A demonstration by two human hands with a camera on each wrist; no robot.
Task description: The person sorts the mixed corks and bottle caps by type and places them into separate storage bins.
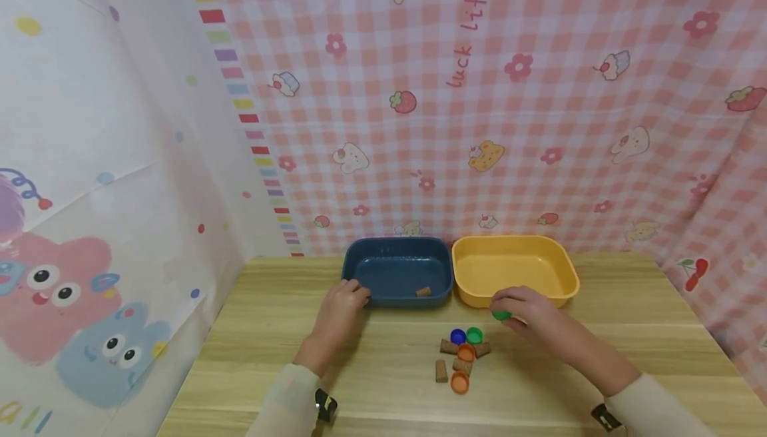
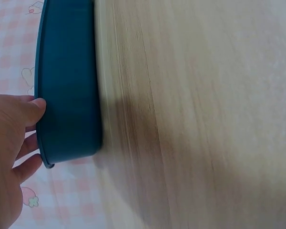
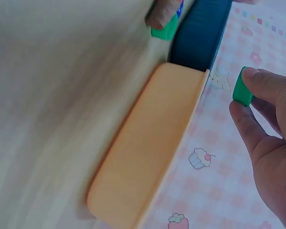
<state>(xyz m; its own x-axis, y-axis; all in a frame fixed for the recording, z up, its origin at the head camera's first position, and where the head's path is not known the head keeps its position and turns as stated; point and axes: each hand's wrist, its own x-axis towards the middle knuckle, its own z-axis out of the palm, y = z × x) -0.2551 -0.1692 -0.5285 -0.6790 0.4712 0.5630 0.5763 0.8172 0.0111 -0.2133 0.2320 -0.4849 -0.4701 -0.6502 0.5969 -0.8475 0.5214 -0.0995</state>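
My left hand (image 1: 340,312) is at the near left corner of a dark blue plastic bin (image 1: 398,303). In the left wrist view its thumb lies against the outer wall of the bin (image 2: 69,90) near the rim, with the fingers on the other side. My right hand (image 1: 533,317) pinches a green bottle cap (image 3: 242,87) between thumb and fingers, close to the front wall of a yellow bin (image 1: 473,299). A cork (image 1: 423,292) lies inside the blue bin.
Between my forearms on the wooden table (image 1: 383,390) lies a loose group: a blue cap (image 1: 458,336), a green cap (image 1: 475,336), orange caps (image 1: 460,382) and several corks (image 1: 441,371). A checked pink cloth (image 1: 419,124) hangs behind the bins.
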